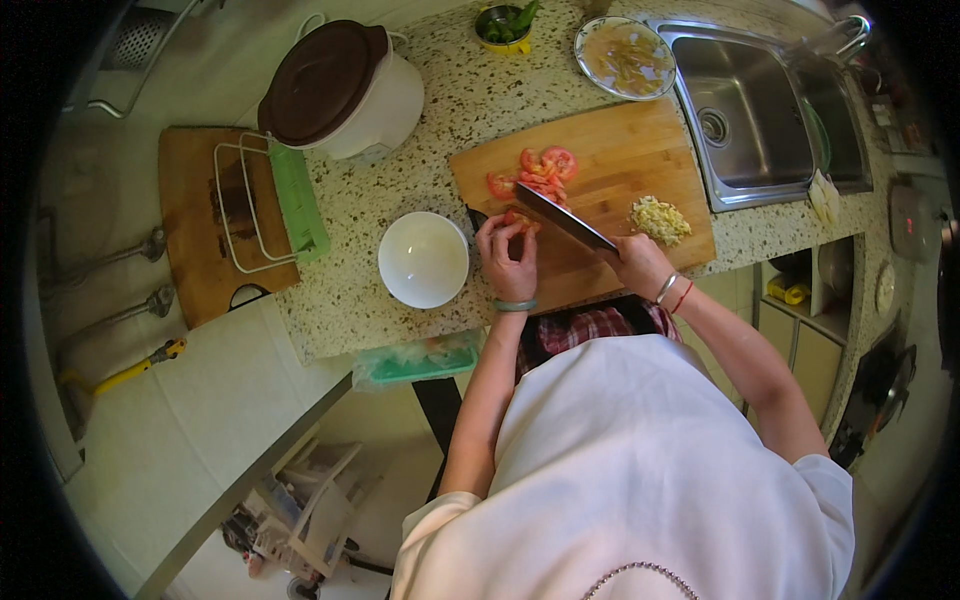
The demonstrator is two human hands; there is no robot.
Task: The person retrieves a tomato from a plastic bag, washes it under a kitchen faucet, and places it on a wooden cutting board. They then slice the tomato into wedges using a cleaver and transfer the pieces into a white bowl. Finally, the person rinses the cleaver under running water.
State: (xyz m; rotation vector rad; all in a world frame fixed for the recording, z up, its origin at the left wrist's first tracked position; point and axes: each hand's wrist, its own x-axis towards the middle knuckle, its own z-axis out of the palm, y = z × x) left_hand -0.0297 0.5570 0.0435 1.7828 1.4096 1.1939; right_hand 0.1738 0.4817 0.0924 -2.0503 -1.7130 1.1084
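Note:
My right hand (643,265) grips a kitchen knife (567,217) by its handle, and the dark blade slants over the cutting board to the upper left. Next to the blade, my left hand (508,260) has its fingertips curled on a piece of tomato (518,219). Just beyond the blade lies a pile of tomato slices (545,172). To the right of my knife hand is a heap of finely chopped pale yellow bits (660,220), perhaps garlic. All of this rests on the wooden cutting board (630,140).
A white bowl (396,283) stands left of the board. Behind it is a white pot with a brown lid (325,85). At the back are a yellow bowl of green peppers (505,28) and a plate of pale strips (584,68). The steel sink (745,110) is right.

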